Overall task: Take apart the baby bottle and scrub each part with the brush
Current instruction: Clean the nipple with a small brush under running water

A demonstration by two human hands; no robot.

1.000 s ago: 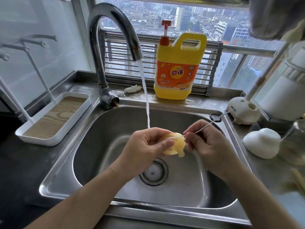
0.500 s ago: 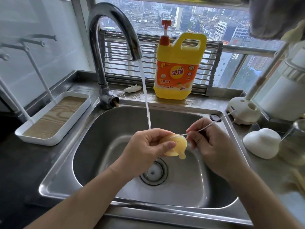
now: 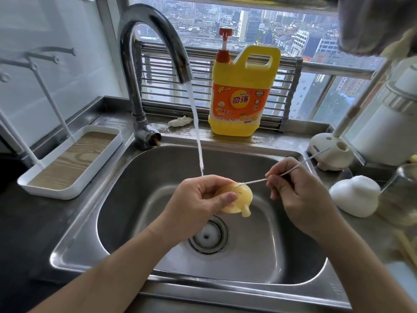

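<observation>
Steel worktop (image 3: 27, 224), dark and wet, with a steel sink (image 3: 259, 256) set in it; drain (image 3: 208, 236) at the middle of the basin. Curved tap (image 3: 144, 55) at the back left rim, water (image 3: 196, 123) running down in a thin stream that ends just behind the left hand. Yellow detergent jug (image 3: 242, 93) with red pump upright on the back ledge, right of the tap. White tray (image 3: 70, 163) with wood-look base on the worktop left of the sink, thin white rods rising from it. White brush stand (image 3: 329, 153) at the sink's back right corner; white sponge (image 3: 354, 195) just in front of it.

Left hand (image 3: 198, 202) over the middle of the basin, fingers closed on a yellowish teat (image 3: 237, 199), thumb pressed on its flange, tip pointing down toward the drain. Right hand (image 3: 300, 197) to its right, fingers pinched on a thin white brush (image 3: 255, 181). Brush head meets the teat's top edge; the wire handle runs up-right past the hand toward the stand. Can't tell how far the brush goes into the teat.
</observation>
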